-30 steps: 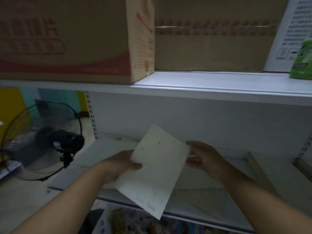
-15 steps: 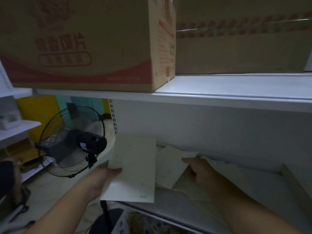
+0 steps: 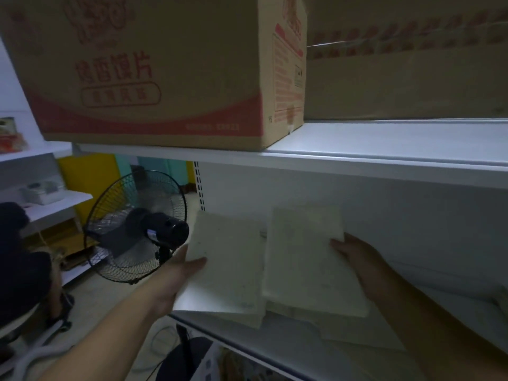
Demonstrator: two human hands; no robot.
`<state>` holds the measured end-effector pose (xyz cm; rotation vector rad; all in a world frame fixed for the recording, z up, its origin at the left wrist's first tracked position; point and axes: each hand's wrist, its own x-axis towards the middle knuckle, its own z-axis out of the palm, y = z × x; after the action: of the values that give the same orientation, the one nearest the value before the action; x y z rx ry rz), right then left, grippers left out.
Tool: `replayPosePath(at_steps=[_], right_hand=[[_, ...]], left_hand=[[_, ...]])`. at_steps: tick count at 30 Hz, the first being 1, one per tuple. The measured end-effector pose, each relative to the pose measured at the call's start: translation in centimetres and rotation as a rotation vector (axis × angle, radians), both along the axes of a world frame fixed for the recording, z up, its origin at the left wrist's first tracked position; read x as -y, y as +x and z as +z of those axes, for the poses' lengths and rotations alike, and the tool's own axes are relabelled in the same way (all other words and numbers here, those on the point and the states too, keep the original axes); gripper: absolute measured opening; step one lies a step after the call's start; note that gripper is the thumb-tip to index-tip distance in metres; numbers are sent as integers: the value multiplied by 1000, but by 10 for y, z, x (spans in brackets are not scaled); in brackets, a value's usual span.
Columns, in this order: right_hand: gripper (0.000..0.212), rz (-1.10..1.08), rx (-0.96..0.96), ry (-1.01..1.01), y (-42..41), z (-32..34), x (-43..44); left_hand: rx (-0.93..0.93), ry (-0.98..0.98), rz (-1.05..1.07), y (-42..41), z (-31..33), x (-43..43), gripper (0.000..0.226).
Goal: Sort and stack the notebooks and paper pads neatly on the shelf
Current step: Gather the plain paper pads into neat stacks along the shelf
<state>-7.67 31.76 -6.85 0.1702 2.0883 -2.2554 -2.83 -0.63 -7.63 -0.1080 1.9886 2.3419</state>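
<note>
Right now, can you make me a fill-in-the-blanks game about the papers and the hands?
1. The left hand grips the left pad, and the right hand grips the ____ pad.
2. The big cardboard box sits on the shelf ____ the pads.
3. The black thing left of the pads is a ____.
4. The shelf board is coloured ____.

Missing words: right; above; fan; white

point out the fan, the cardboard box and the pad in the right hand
fan (image 3: 165, 229): head view, on the motor housing
cardboard box (image 3: 154, 70): head view, on its front face
pad (image 3: 308, 259): head view, on its cover
</note>
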Motion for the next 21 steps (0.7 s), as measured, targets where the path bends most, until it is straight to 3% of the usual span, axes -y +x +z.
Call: replayPosePath(at_steps=[2, 6, 8, 10, 13, 16, 18, 21], right_hand=[[21, 99, -13, -68, 3, -9, 39], [17, 122, -58, 84, 4, -16, 95], [24, 121, -47, 180, 1, -16, 107], [48, 73, -85, 509, -4, -20, 113], [56, 81, -97, 1029, -7, -38, 121], [61, 92, -31, 1251, -7, -45, 141], [76, 66, -7, 1385, -8, -40, 156], [77, 27, 77, 1403, -10, -40, 170]], left_hand=[[4, 4, 0, 0, -6, -17, 27], [43, -116, -74, 6, -15, -15, 58], [49, -101, -81, 6, -17, 5, 58], [22, -92, -69, -2, -16, 29, 50], [2, -53, -19, -23, -15, 65, 33], [31, -1, -2, -44, -16, 96, 36], [36, 15, -28, -55, -18, 116, 50], [45, 36, -102, -70, -24, 140, 65]])
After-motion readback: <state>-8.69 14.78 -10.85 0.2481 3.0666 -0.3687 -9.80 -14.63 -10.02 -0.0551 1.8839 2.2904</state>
